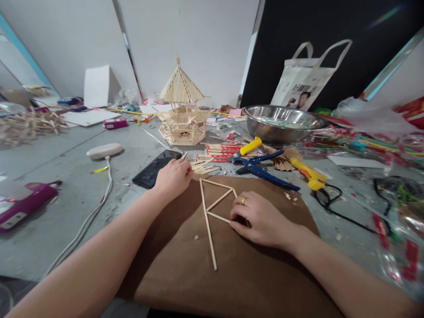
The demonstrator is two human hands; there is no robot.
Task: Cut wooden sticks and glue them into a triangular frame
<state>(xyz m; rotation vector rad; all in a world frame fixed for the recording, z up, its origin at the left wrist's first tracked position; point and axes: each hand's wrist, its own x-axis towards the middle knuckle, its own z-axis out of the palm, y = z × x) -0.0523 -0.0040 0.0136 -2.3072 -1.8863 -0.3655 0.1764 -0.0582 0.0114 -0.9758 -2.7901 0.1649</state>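
Observation:
On a brown board (185, 274) lies a flat frame of thin wooden sticks (218, 201), with one long stick running down past two triangles. My right hand (261, 216), a ring on one finger, is closed at the frame's right corner; its curled fingers and thumb touch the stick ends and hide that corner. My left hand (172, 179) reaches over the edge of a black phone (155, 168), beside a small pile of loose wooden sticks (204, 168). Its fingers are pinched together, and a short stick tip shows just beyond them.
Behind stands a stick-built pavilion model (182, 106). Red-marked sticks (221, 151), a yellow-handled knife (250, 146), blue pliers (261, 170) and a yellow tool (308, 173) lie ahead. A steel basin (285, 123) sits back right; a white cable (96, 212) crosses the left.

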